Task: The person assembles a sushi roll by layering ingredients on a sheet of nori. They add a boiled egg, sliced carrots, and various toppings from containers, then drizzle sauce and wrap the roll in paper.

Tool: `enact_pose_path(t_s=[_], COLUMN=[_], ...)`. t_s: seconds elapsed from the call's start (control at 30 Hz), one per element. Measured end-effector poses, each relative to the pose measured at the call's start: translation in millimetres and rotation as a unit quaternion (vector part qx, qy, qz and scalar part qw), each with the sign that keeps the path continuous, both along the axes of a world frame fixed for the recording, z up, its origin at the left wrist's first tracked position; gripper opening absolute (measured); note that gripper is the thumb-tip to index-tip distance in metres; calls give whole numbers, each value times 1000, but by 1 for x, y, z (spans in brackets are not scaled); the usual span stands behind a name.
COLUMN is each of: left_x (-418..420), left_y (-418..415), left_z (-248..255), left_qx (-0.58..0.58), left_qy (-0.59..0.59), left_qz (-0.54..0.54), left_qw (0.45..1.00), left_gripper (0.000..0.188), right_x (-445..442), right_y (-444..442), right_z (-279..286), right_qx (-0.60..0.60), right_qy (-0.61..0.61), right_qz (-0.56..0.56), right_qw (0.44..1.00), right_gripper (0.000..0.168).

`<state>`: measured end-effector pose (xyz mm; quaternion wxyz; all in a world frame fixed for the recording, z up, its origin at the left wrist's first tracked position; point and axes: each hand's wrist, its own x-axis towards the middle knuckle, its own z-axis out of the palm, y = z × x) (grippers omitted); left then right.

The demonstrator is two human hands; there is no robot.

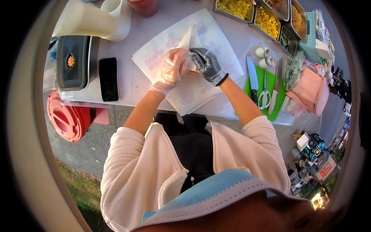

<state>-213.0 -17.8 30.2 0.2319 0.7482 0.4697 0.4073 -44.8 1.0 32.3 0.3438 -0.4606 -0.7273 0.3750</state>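
Observation:
A stack of printed wrapping paper sheets [226, 55] lies on the table in front of me. Above it, my left hand [174, 68], in a clear plastic glove, holds a partly folded white paper wrapper [189, 37]. My right hand [205, 65], in a black glove with a clear one over it, has its fingers closed on the wrapper's other side. The wrapper's far end rises to a point beyond my fingers. A little reddish food shows at its near edge between the hands; the rest is hidden by paper and fingers.
At right, knives [252, 75] and white-handled scissors [264, 98] lie on a green cutting board [274, 116], with eggshells [262, 52] beyond. Metal containers of corn [266, 23] and other food stand far right. A phone [109, 79] and a lidded container [72, 62] are at left.

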Motion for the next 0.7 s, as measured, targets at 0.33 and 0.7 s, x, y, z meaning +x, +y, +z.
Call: enact_pose_path(t_s=[0.33,0.7], left_x=[13,17], left_y=[0,23], left_z=[4,12], left_qx=[-91,-113], left_qy=[-14,-36], left_qz=[27,77], left_qw=[995,990], left_gripper=[21,20], right_x=[1,-12], right_y=[7,5], right_z=[-5,-10], right_qx=[-3,42], right_qy=[22,-137], right_qz=[-54,-121], right_qw=[998,982], right_gripper=[18,15])
